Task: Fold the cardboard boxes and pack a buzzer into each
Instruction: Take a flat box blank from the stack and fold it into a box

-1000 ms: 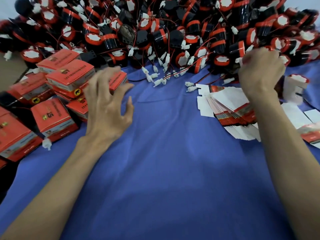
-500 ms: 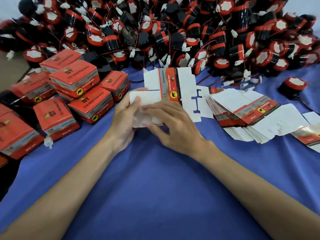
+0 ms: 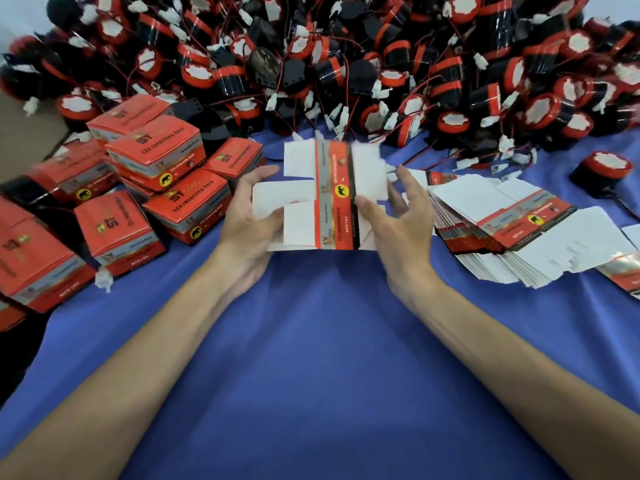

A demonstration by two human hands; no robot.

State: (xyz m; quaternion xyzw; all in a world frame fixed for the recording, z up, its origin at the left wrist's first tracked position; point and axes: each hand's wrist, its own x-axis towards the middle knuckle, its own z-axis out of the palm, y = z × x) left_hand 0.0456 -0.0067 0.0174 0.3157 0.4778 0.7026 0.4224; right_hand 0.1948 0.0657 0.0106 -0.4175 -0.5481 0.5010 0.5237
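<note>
Folded red boxes are stacked at the left on the blue cloth. In the middle, the left hand grips the white flaps of an unfolded flat box, held above the cloth. The right hand pinches its right side, thumb in front. A stack of flat boxes lies to the right, with a lone buzzer beyond. A pile of buzzers fills the far side.
</note>
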